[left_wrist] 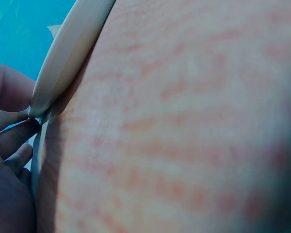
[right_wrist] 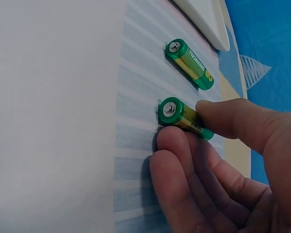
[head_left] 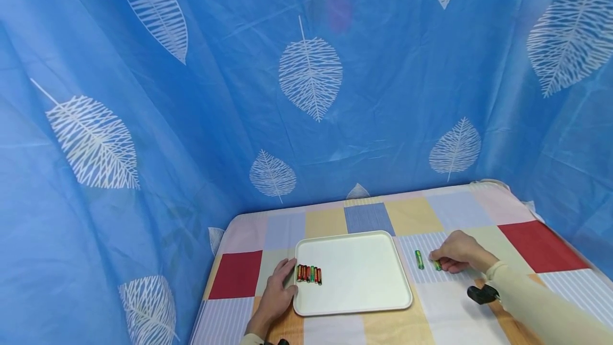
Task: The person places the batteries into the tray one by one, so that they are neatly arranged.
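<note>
My right hand [head_left: 457, 252] is at the right of the tray, with a green battery [right_wrist: 177, 114] between its thumb and fingers, low over the striped cloth. A second green battery [head_left: 419, 260] lies just to the left of it, with its metal button end showing in the right wrist view. My left hand [head_left: 278, 292] rests at the left edge of a white tray [head_left: 354, 276], thumb and fingers spread along the rim. Inside that edge, several red-and-black batteries [head_left: 301, 273] and a green battery [head_left: 313, 274] lie side by side in a row.
A patchwork tablecloth [head_left: 330, 329] covers the table under the tray. Blue curtain [head_left: 373, 95] with white leaf prints hangs behind and along the sides. A black wrist device [head_left: 481, 295] sits below my right wrist.
</note>
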`<state>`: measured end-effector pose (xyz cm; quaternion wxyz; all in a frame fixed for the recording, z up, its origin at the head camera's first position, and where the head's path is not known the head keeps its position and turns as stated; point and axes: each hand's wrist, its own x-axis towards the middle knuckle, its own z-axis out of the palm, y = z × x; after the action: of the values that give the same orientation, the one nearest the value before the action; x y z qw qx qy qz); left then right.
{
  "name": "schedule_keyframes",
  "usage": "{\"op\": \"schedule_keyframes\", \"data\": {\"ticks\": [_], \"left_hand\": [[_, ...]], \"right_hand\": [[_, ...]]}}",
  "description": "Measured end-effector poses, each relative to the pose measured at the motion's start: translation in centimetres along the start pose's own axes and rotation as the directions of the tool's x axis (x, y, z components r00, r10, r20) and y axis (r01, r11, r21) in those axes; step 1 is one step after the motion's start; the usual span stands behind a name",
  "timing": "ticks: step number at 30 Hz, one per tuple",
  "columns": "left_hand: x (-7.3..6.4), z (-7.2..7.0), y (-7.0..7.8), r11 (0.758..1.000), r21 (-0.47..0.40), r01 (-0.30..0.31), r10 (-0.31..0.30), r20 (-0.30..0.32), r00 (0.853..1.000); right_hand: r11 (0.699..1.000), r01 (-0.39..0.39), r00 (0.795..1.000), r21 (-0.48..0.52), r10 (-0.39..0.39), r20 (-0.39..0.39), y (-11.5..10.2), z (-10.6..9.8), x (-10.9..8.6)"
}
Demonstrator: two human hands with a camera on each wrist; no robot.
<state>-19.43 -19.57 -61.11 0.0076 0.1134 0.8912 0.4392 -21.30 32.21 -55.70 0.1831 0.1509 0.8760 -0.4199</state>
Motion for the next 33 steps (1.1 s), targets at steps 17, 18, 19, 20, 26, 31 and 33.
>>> {"op": "schedule_keyframes", "data": {"ticks": [17,18,19,20,26,31,33], "left_hand": [[-0.1,0.0,0.2,1.0,-0.001,0.007,-0.007,-0.008,1.0],[0.0,0.0,0.1,1.0,0.001,0.012,-0.012,-0.008,1.0],[0.0,0.0,0.1,1.0,0.002,0.017,-0.017,-0.008,1.0],[0.0,0.0,0.1,1.0,0.003,0.023,-0.023,-0.007,1.0],[0.0,0.0,0.1,1.0,0.006,0.018,-0.018,-0.008,1.0],[0.1,0.0,-0.1,1.0,0.009,0.004,-0.004,-0.01,1.0],[0.1,0.1,-0.1,1.0,0.011,0.005,-0.005,-0.01,1.0]], "right_hand": [[0.891,0.055,0.946,0.451,-0.191,0.262,1.0,-1.8,-0.1],[0.884,0.046,0.945,0.464,-0.189,0.266,0.7,-1.8,-0.1],[0.88,0.039,0.944,0.473,-0.187,0.271,0.3,-1.8,-0.1],[0.878,0.042,0.942,0.476,-0.194,0.275,-0.1,-1.7,-0.2],[0.867,0.059,0.921,0.494,-0.238,0.308,-2.8,-0.1,-0.6],[0.861,0.075,0.902,0.503,-0.274,0.334,-4.8,1.9,-0.5],[0.862,0.08,0.894,0.5,-0.284,0.346,-5.6,2.7,-0.5]]}}
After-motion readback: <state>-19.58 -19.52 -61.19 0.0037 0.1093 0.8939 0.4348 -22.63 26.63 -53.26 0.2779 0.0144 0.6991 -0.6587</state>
